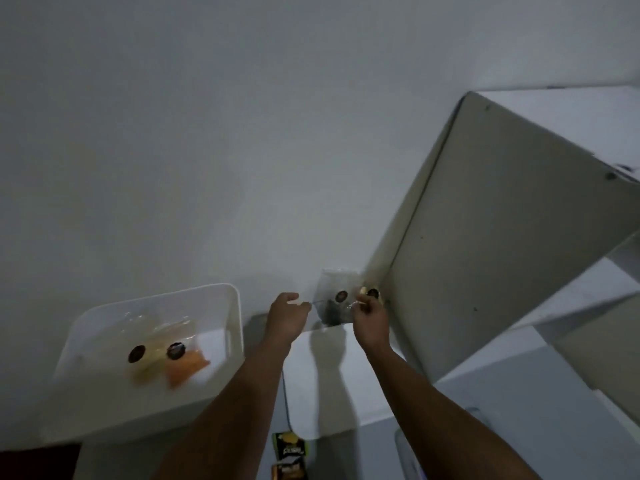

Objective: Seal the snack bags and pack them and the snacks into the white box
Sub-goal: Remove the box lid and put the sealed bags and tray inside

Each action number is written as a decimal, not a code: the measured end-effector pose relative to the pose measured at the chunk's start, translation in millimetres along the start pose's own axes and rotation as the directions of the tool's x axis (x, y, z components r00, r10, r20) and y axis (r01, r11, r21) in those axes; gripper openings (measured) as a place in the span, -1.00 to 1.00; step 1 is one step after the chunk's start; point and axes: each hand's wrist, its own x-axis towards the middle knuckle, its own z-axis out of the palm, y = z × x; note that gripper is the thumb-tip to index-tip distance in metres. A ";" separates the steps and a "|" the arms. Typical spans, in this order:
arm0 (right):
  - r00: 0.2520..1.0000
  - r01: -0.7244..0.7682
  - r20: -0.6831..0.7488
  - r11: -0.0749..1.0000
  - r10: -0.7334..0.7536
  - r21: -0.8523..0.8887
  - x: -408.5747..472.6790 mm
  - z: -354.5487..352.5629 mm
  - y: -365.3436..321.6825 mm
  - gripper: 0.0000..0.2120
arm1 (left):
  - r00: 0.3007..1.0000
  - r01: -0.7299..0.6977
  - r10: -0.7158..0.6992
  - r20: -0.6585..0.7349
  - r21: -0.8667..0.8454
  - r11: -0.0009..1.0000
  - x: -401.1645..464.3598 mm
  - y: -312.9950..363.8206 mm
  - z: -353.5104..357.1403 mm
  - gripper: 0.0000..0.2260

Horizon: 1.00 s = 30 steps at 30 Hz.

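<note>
The right hand point(370, 315) is pinching the near right edge of a clear plastic snack bag with round dark stickers point(337, 297), which is standing against the white wall just beyond both hands. The left hand point(289, 311), fingers loosely curled and seemingly grasping nothing, is reaching towards the bag's left edge, almost touching. The bag's top strip is running left to right between them. The white rectangular plastic box point(232, 306), already holding sealed bags, is sitting well apart to the left.
</note>
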 end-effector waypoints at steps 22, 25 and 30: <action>0.981 -0.190 -0.068 0.961 0.179 -0.203 166.2 -27.2 55.7 -0.85 | 0.986 -0.016 0.052 -0.160 0.217 0.976 139.0 -41.3 125.6 -0.84; 0.985 -0.151 -0.110 0.969 0.131 -0.196 160.9 -29.5 57.4 -0.77 | 0.983 -0.055 0.084 -0.161 0.177 0.983 127.0 -40.3 119.6 -0.84; 0.995 -0.092 -0.066 0.976 0.081 -0.199 117.8 -39.0 15.5 -0.90 | 0.980 -0.092 0.097 -0.171 0.039 0.995 92.4 -19.7 86.5 -0.91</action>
